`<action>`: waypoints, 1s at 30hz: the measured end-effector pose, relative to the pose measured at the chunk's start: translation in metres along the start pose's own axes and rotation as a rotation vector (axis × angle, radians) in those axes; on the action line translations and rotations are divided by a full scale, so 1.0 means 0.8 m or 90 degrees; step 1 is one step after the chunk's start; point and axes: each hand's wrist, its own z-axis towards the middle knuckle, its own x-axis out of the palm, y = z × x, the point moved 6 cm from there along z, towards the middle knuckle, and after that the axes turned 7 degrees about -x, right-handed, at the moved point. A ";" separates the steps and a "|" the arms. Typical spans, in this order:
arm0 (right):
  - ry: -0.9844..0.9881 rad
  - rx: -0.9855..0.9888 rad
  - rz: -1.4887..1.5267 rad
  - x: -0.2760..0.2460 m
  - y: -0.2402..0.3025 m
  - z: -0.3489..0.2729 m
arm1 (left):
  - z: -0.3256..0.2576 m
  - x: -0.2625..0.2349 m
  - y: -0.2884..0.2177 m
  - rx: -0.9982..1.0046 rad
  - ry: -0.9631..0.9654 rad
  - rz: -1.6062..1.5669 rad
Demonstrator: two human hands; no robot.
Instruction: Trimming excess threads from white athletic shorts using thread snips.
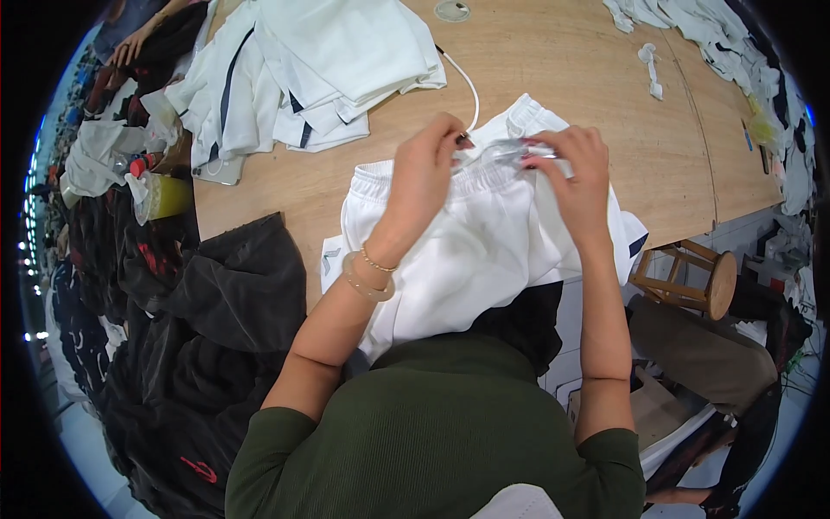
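Note:
White elastic-waist trousers or shorts (484, 238) lie bunched at the table's near edge, partly over my lap. Above the waistband, my left hand (424, 164) pinches the dark-tipped end of a white drawstring (472, 91). The cord's other dark-tipped end reaches up to the white pile. My right hand (575, 169) is closed round a shiny silvery tool (508, 154), smeared by motion, which points toward my left fingertips. Its exact kind is unclear. Both hands hover over the waistband, a short gap apart.
Folded white garments (346, 52) with navy strips are stacked at the far left, a phone (218, 170) partly under them. Dark clothes (233, 285) and a yellow drink (164, 197) are at left. White scraps (650, 71) lie far right; a wooden stool (692, 281) stands below.

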 end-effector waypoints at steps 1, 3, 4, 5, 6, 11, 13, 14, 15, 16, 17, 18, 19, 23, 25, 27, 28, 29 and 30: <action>-0.062 0.202 0.213 -0.002 -0.032 -0.008 | 0.006 -0.013 -0.001 0.027 -0.014 0.060; -0.134 0.393 0.424 0.002 -0.074 -0.023 | 0.016 -0.034 -0.003 0.067 -0.030 0.120; -0.062 0.423 0.482 0.014 -0.088 -0.022 | 0.012 -0.034 -0.010 0.144 0.020 0.232; 0.010 0.449 0.537 0.025 -0.099 -0.019 | 0.006 -0.032 -0.015 0.222 0.068 0.346; 0.093 0.370 0.459 0.032 -0.104 -0.003 | 0.005 -0.030 0.003 0.191 0.131 0.438; 0.530 0.181 0.531 0.117 -0.067 0.013 | -0.006 -0.005 0.053 0.200 0.245 0.789; 0.673 0.075 0.367 0.120 -0.062 0.009 | -0.015 -0.009 0.039 0.248 0.266 0.792; 0.722 0.071 0.315 0.110 -0.057 0.016 | -0.023 -0.015 0.035 0.284 0.247 0.800; 0.772 0.073 0.259 0.093 -0.052 0.019 | -0.028 -0.021 0.035 0.275 0.212 0.811; 0.757 0.099 0.322 0.086 -0.052 0.020 | -0.034 -0.024 0.041 0.227 0.243 0.768; 0.745 0.129 0.389 0.080 -0.056 0.021 | -0.037 -0.027 0.046 0.182 0.277 0.719; 0.753 0.116 0.391 0.077 -0.063 0.023 | -0.032 -0.034 0.041 0.170 0.268 0.718; 0.712 0.158 0.470 0.064 -0.065 0.033 | -0.035 -0.041 0.033 0.116 0.292 0.661; 0.611 0.239 0.518 -0.011 -0.076 0.065 | -0.011 -0.094 0.007 0.150 0.378 0.334; 0.701 0.171 0.400 -0.047 -0.081 0.062 | 0.000 -0.143 -0.027 0.213 0.325 0.284; 0.771 0.119 0.338 -0.072 -0.074 0.053 | -0.001 -0.179 -0.071 0.226 0.353 0.298; 0.782 0.124 0.305 -0.080 -0.069 0.047 | -0.005 -0.189 -0.085 0.223 0.367 0.292; 0.793 0.107 0.306 -0.082 -0.066 0.040 | -0.009 -0.196 -0.092 0.221 0.385 0.284; 0.687 0.079 0.252 -0.089 -0.070 0.042 | -0.013 -0.202 -0.096 0.212 0.372 0.281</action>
